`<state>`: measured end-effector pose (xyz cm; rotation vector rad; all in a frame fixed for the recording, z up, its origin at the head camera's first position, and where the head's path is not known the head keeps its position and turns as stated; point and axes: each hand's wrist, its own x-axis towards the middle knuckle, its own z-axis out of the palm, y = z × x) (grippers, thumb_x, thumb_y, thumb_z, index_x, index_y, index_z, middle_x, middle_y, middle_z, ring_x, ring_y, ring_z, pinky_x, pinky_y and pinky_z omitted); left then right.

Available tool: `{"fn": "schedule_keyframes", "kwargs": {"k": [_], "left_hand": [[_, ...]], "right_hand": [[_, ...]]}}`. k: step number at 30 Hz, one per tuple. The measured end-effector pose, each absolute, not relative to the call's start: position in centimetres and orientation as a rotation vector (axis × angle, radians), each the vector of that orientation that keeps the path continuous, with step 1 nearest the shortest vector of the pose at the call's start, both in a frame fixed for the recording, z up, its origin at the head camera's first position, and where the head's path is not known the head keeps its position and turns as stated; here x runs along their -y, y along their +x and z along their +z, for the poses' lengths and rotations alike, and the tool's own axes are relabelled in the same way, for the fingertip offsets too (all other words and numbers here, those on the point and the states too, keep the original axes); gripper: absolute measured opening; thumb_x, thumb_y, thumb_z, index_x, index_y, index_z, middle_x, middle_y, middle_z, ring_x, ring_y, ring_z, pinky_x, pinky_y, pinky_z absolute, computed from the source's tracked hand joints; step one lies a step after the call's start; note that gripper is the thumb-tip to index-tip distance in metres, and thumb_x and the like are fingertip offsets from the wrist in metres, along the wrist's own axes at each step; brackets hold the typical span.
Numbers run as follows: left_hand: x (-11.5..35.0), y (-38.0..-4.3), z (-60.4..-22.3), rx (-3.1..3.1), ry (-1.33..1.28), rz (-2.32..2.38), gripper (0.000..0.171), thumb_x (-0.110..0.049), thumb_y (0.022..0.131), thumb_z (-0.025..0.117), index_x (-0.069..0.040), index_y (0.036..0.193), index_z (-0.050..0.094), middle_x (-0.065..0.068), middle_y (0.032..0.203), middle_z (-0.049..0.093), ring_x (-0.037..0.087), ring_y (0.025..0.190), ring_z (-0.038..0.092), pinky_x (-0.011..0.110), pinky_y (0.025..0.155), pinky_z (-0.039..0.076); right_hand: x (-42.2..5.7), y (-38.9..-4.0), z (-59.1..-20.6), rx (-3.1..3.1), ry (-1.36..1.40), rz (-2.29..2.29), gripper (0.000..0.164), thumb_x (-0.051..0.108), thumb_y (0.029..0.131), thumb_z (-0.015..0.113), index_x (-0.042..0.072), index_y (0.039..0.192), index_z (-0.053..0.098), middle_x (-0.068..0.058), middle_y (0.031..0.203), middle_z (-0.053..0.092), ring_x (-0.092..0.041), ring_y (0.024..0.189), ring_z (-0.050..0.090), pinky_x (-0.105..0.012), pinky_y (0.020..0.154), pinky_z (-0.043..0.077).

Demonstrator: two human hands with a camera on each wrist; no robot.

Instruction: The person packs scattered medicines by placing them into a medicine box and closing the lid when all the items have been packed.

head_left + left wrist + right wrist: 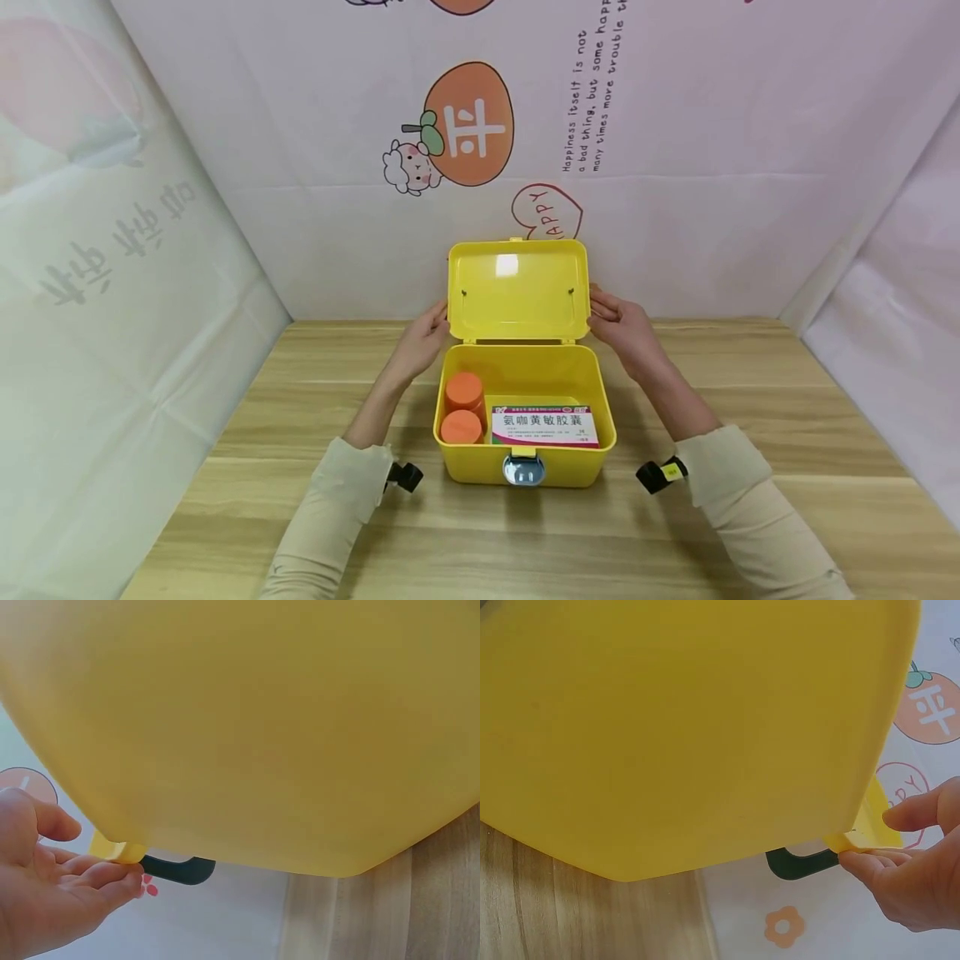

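A yellow storage box [522, 465] stands on the table with its lid [517, 292] raised and leaning back. Inside lie a white and pink medicine box [545, 427] and two orange-capped bottles [463, 390] at the left. My left hand [422, 340] is at the lid's left edge, its fairly straight fingers [97, 881] touching the back and the thumb held apart. On the other edge, my right hand [626, 327] touches the lid from behind with extended fingers [870, 866]. A dark green handle [180, 870] shows behind the lid in both wrist views.
A silver latch [523, 470] sits on the box's front. The wood-grain table [480, 550] ends at a white printed cloth [337, 208] close behind the lid. More white cloth hangs along both sides.
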<state>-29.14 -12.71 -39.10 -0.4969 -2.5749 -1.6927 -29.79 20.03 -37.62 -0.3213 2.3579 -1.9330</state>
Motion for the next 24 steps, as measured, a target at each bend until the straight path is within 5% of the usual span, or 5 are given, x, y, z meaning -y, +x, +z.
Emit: {"fn": "schedule_keyframes", "kwargs": {"k": [24], "left_hand": [[12.9,-26.8,-37.3,2.546,-0.511,-1.785,0.057,-0.013,0.107,0.042,-0.001,0.158,0.019,0.019,0.161,0.032,0.03,0.149,0.034,0.047,0.119,0.033]], "right_hand": [[-19.8,-27.1,-36.8,-2.384,-0.329,-2.045,0.058,0.011,0.104,0.049,0.002,0.156,0.027,-0.015,0.159,0.037,-0.028,0.146,0.039,-0.035,0.114,0.038]]}}
